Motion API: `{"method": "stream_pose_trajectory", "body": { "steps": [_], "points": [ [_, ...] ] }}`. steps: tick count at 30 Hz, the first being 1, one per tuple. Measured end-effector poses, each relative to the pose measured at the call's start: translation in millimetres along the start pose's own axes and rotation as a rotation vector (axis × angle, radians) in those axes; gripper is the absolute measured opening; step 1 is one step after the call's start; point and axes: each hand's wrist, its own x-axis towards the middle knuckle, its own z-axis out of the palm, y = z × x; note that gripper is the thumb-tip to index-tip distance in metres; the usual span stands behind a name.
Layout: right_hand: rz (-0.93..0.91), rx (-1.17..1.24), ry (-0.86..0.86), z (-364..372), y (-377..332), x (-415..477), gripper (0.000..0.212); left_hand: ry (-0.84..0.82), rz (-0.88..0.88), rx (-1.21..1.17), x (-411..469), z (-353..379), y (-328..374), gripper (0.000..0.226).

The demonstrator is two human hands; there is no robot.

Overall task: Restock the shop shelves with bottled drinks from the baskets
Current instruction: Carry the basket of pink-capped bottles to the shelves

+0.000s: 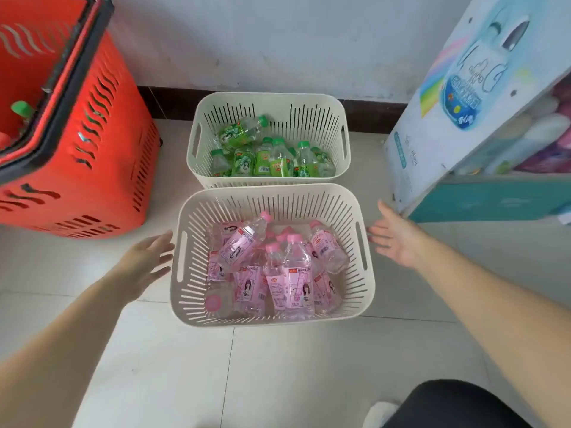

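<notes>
Two cream slotted baskets stand end to end on the tiled floor (278,381), their short rims touching. The near basket (364,291) holds a loose heap of clear bottles with pink caps and pink labels; on the one standing nearly upright in the middle (295,273) the words "PEACH SODA" can be read, above a small drawn figure and a barcode. A second pink bottle (241,242) lies across the heap, its long axis slanting from lower left to upper right, cap toward the far rim. The far basket (338,112), set against the wall, holds green-capped bottles (278,159) with green labels whose print is too small to read; most stand or lean with caps up, one lies on top with its cap to the right. The left hand (145,264) hovers just beside the near basket's left wall, fingers spread and empty. The right hand (395,236) is beside the right wall, palm up, fingers apart, holding nothing. A red shopping basket (92,168) stands at left. A printed cardboard display stand (463,97) rises at right.
</notes>
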Motion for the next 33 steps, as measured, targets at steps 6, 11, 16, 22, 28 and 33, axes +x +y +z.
{"method": "stream_pose_trajectory", "body": {
  "steps": [6, 11, 16, 22, 28, 33],
  "points": [
    [0.095, 0.235, -0.125, 1.9, 12.4, 14.5, 0.084, -0.131, -0.111, -0.331, 20.4, 11.8, -10.5, 0.054],
    [0.081, 0.325, -0.308, 2.4, 22.4, 27.0, 0.098, -0.3, -0.11, -0.443, 36.3, 3.3, -19.9, 0.079],
    [0.044, 0.421, -0.369, 6.3, 32.4, 34.8, 0.095, -0.516, -0.13, -0.651, 59.4, -1.4, -33.9, 0.081],
    [0.038, 0.405, -0.308, 8.7, 35.6, 42.9, 0.086, -1.033, -0.236, -0.707, 68.8, -3.2, -45.6, 0.085],
    [0.081, 0.443, -0.294, 12.0, 31.3, 40.5, 0.072, -1.186, -0.335, -0.765, 75.4, -2.3, -43.6, 0.082],
    [0.108, 0.44, -0.366, 10.6, 31.2, 41.8, 0.058, -1.226, -0.337, -0.732, 80.0, -0.6, -40.4, 0.08]
  ]
}}
